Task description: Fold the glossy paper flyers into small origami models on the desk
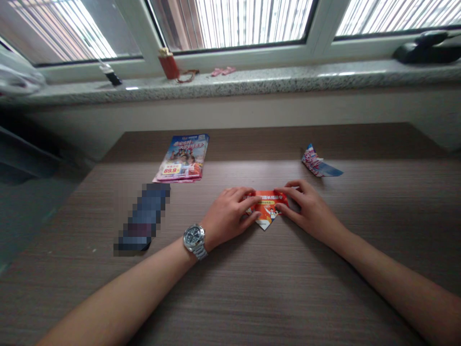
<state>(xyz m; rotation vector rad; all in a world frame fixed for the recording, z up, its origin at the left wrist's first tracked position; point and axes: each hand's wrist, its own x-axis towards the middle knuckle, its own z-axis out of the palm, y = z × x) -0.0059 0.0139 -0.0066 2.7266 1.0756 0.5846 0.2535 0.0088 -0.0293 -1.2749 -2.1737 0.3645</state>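
Observation:
A folded orange-red flyer (267, 211) lies on the table between my hands, its pointed lower corner towards me. My left hand (232, 214), with a metal watch (194, 238) on the wrist, grips the flyer's left side with bent fingers. On the other side, my right hand (306, 205) has its thumb and fingers on the right edge of the same flyer. Beyond my right hand rests a folded blue and pink paper shape (317, 162), with parts sticking up and out.
A stack of printed flyers (185, 158) lies at the back left of the wooden table (230, 288). Nearer me is a pixelated dark flat object (144, 218). On the granite windowsill (273, 81) stand a red container (168, 65), small pink items (223, 71) and a black object (428, 48).

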